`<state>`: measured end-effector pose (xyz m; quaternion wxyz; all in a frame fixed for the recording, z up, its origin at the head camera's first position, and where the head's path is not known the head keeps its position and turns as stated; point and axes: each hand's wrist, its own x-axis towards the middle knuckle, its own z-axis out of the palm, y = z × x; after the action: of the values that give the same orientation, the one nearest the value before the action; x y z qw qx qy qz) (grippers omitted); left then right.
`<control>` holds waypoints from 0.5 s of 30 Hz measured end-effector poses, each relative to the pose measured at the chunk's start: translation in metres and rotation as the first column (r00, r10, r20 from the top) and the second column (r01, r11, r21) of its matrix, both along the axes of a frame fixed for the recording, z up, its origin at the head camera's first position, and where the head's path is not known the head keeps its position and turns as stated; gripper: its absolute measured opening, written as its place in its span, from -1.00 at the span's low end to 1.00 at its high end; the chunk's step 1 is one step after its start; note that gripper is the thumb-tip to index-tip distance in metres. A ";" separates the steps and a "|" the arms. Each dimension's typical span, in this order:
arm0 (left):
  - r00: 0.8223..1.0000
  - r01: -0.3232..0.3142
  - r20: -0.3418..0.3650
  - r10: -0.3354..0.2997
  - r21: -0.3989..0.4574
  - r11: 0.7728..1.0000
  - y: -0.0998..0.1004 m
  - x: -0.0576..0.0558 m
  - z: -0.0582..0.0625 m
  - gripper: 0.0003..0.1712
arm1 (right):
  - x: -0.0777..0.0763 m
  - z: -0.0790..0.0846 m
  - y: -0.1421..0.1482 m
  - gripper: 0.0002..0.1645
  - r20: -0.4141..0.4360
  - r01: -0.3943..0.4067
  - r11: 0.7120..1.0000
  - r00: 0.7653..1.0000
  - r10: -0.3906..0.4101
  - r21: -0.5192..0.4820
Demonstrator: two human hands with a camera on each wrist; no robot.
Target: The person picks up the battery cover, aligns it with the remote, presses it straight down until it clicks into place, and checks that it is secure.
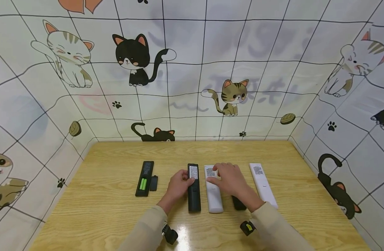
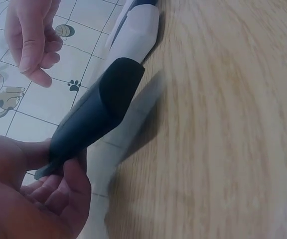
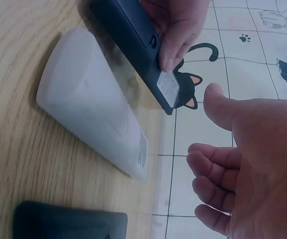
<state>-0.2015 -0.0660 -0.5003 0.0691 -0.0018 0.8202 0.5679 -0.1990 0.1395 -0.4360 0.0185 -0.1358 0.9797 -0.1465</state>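
My left hand (image 1: 178, 184) holds a black remote control (image 1: 194, 198) by its side, thumb on top and fingers at its edge. The remote lies back up, with a pale label near its far end; in the left wrist view its near end (image 2: 122, 92) faces the camera. My right hand (image 1: 231, 179) hovers over a white remote control (image 1: 214, 200) just right of the black one. In the right wrist view the right hand (image 3: 263, 159) has loosely bent fingers, apart from the thumb, with nothing between them. Another black remote (image 1: 239, 204) is partly hidden under the right forearm.
At the left lies a black remote (image 1: 144, 179) with its battery bay uncovered and green batteries (image 1: 143, 184) inside. Its small black cover (image 1: 153, 183) is beside it. A second white remote (image 1: 263, 184) lies at the right. Cat-patterned cloth walls (image 1: 185, 80) border the wooden table (image 1: 110, 209).
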 end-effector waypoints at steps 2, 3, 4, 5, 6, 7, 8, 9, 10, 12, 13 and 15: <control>1.000 -0.002 0.019 0.002 -0.009 1.000 0.001 0.001 0.000 -0.64 | 0.000 -0.001 0.002 -0.48 -0.004 0.002 1.000 1.000 -0.002 0.007; 1.000 -0.004 0.028 0.004 -0.015 1.000 0.001 0.001 -0.001 -0.64 | 0.000 -0.001 0.003 -0.47 -0.004 0.003 1.000 1.000 -0.003 0.011; 0.999 -0.006 0.036 0.007 -0.026 1.000 0.002 0.001 -0.001 -0.64 | 0.000 -0.002 0.004 -0.47 -0.006 0.003 1.000 1.000 -0.003 0.017; 0.999 -0.009 0.041 0.011 -0.037 0.999 0.002 0.001 -0.001 -0.64 | 0.000 -0.002 0.005 -0.47 -0.005 0.003 1.000 1.000 -0.003 0.020; 0.999 -0.012 0.043 0.014 -0.051 0.999 0.002 0.002 0.000 -0.64 | 0.000 -0.003 0.006 -0.47 -0.005 0.002 1.000 1.000 -0.002 0.022; 0.999 -0.015 0.043 0.018 -0.067 0.998 0.003 0.002 -0.001 -0.64 | -0.001 -0.004 0.006 -0.47 -0.006 0.002 1.000 1.000 -0.002 0.023; 0.999 -0.020 0.039 0.024 -0.089 0.996 0.004 0.002 -0.001 -0.64 | -0.001 -0.004 0.007 -0.48 -0.007 -0.001 1.000 1.000 0.001 0.024; 0.999 -0.027 0.032 0.031 -0.113 0.993 0.004 0.002 -0.001 -0.64 | -0.001 -0.005 0.007 -0.48 -0.006 -0.001 1.000 1.000 0.001 0.023; 0.999 -0.033 0.024 0.037 -0.137 0.990 0.005 0.002 -0.001 -0.64 | -0.001 -0.005 0.007 -0.48 -0.005 0.000 1.000 1.000 0.001 0.023; 0.999 -0.051 0.010 0.054 -0.180 0.982 0.006 0.002 -0.001 -0.65 | 0.000 -0.006 0.008 -0.48 -0.005 -0.003 1.000 1.000 0.003 0.019; 0.998 -0.059 0.002 0.061 -0.200 0.978 0.007 0.001 -0.001 -0.66 | 0.000 -0.006 0.008 -0.48 -0.005 -0.003 1.000 1.000 0.003 0.016; 0.997 -0.073 -0.016 0.071 -0.231 0.970 0.008 0.001 -0.001 -0.66 | 0.000 -0.006 0.009 -0.48 -0.006 -0.006 1.000 1.000 0.006 0.013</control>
<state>-0.2009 -0.0578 -0.5013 0.0446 -0.0373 0.8804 0.4706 -0.1988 0.1483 -0.4423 0.0169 -0.1391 0.9803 -0.1396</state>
